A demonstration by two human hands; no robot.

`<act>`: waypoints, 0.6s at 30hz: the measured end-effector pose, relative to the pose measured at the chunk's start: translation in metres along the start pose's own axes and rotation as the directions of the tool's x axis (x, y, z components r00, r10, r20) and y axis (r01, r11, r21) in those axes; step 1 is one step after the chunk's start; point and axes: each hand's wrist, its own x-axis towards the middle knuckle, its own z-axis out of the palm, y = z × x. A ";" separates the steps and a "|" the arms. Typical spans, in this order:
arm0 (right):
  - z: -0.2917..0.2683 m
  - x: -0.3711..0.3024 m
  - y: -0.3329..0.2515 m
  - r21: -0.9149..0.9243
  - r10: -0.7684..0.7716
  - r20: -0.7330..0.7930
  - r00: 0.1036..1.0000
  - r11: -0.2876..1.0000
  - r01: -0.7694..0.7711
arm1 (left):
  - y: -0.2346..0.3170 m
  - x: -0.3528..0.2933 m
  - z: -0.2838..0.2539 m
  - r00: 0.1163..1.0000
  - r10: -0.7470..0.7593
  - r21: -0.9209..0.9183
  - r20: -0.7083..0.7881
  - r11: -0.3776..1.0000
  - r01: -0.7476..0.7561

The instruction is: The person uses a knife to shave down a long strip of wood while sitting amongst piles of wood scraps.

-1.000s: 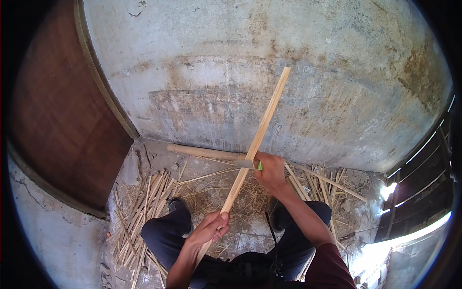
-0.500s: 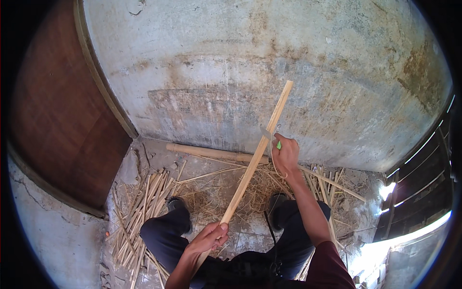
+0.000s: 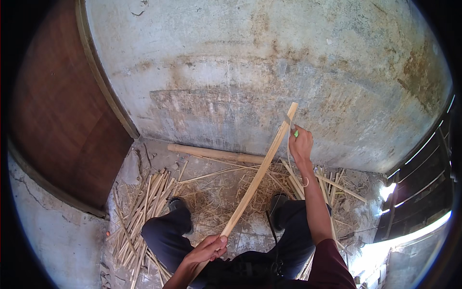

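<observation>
A long, pale bamboo strip (image 3: 258, 182) slants up and to the right from my lap. My left hand (image 3: 210, 248) is closed round its lower part. Near the upper end my right hand (image 3: 301, 144) grips a knife (image 3: 287, 118) with a green handle, its blade lying across the strip. A thin curled shaving (image 3: 288, 150) hangs down from beside the blade toward my right wrist. My fingers partly hide the knife's handle.
A thick bamboo pole (image 3: 211, 153) lies along the foot of the stained wall (image 3: 202, 111). Piles of split bamboo strips (image 3: 144, 207) spread on the left and by my right leg. Shavings (image 3: 207, 192) litter the floor between my feet. A brown door panel (image 3: 67, 111) stands left.
My right hand and the knife have slid up the strip toward its far end, and the shaving has grown longer. The strip's far end has dipped lower; my left hand still holds on.
</observation>
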 end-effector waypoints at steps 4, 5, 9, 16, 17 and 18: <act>0.021 0.019 0.039 0.002 0.071 0.025 0.997 0.997 -0.071 | -0.009 -0.020 0.000 0.998 -0.061 0.036 -0.028 0.997 0.062; 0.030 0.027 0.068 0.071 0.091 -0.002 0.996 0.993 -0.091 | -0.006 -0.024 0.001 0.998 -0.060 0.041 -0.020 0.997 0.060; 0.031 0.051 0.187 0.497 0.550 0.280 0.787 0.618 -0.609 | -0.001 -0.036 0.001 0.989 -0.150 0.128 -0.005 0.980 0.149; 0.035 0.023 0.140 -0.391 0.414 0.435 0.800 0.887 -0.246 | -0.003 -0.033 -0.022 0.954 0.092 0.218 -0.287 0.975 -0.028; 0.032 0.019 0.125 -0.389 0.413 0.437 0.799 0.888 -0.246 | -0.002 -0.030 -0.027 0.953 0.091 0.218 -0.289 0.975 -0.027; 0.030 0.014 0.110 -0.439 0.435 0.511 0.741 0.874 -0.211 | -0.001 -0.028 -0.033 0.939 0.125 0.246 -0.319 0.968 -0.046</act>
